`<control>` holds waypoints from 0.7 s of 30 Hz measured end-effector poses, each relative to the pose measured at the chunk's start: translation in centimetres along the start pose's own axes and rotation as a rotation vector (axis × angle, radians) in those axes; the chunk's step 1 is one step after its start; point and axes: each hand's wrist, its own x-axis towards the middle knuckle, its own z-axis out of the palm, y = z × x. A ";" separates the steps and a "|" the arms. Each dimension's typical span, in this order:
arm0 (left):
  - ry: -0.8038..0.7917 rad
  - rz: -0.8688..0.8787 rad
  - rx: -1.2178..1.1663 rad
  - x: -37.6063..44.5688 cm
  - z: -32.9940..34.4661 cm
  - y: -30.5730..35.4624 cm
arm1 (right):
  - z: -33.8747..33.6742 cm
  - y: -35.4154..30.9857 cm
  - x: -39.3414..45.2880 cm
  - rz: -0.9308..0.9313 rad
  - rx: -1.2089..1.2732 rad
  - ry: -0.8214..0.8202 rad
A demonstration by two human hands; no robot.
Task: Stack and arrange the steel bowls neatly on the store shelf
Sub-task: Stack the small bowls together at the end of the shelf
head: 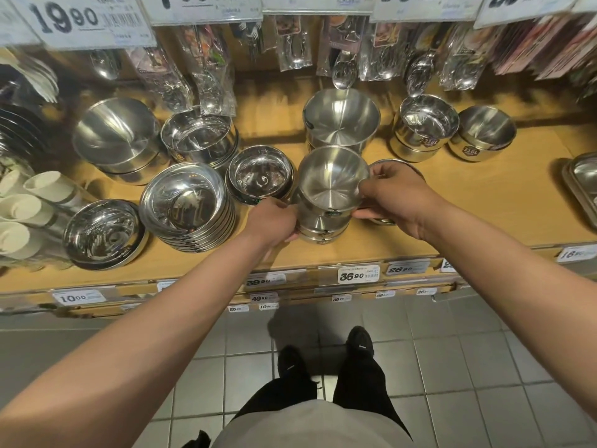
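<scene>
Head view: a wooden store shelf above a tiled floor carries steel bowls. The bowl stack stands near the shelf's front edge, in front of a larger pot. The left hand grips its lower bowls; the right hand pinches the top bowl's rim. Step in hand: seating that bowl. The next move likely calls for lowering it level, then letting go.
</scene>
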 end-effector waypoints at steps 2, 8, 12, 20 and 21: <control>0.022 0.008 -0.046 -0.2 -0.2 -0.3 | 0.5 0.1 0.2 -0.013 -0.024 -0.004; 0.107 0.038 -0.180 -0.4 -1.0 -0.5 | 1.3 0.6 0.8 0.000 -0.087 0.004; 0.064 0.053 -0.162 -0.9 -0.6 0.2 | 1.5 1.0 1.0 0.022 -0.102 -0.015; 0.104 0.102 -0.107 -1.1 -0.1 0.5 | 1.4 1.2 0.9 0.009 -0.125 -0.001; 0.107 0.101 -0.102 -1.1 -0.1 0.5 | 1.5 1.3 0.9 0.007 -0.126 -0.001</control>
